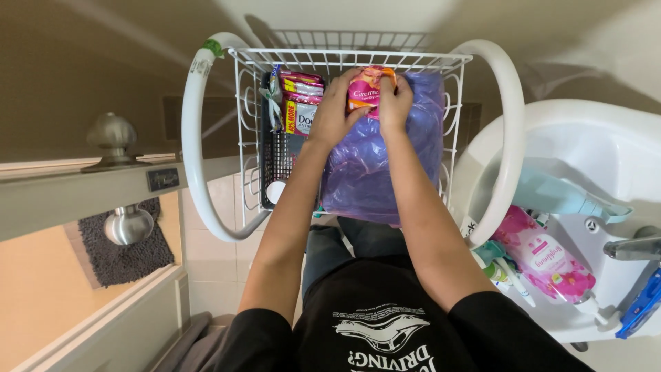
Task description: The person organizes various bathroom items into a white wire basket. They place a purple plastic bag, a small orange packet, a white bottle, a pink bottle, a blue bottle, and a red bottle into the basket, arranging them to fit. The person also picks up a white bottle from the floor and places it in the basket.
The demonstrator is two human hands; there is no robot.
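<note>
1. The left hand (335, 110) and the right hand (394, 103) are both gripping a small pink packet (365, 88), holding it near the far edge of a white wire basket (348, 60).
2. The left fingers (348, 81) are wrapping around the packet's left side; the right fingers (392, 84) are curling closed over its top right corner.
3. The packet is sitting just above a purple plastic bag (372, 165), which is filling the right half of the basket and touching both wrists.
4. In the basket's left half, red-and-pink wrapped packs (301, 86) and a white boxed item with a yellow strip (301, 117) are standing in a dark mesh tray (275, 158).
5. White curved tubes (193, 138) are framing the basket on both sides.
6. To the right, a white sink (606, 145) is carrying a pink bottle (547, 258), a pale teal bottle (558, 196) and a blue item (640, 306) near a metal tap (630, 248).
7. To the left, a door edge with metal knobs (113, 134) is showing, with a grey mat (124, 251) on the floor beyond.
</note>
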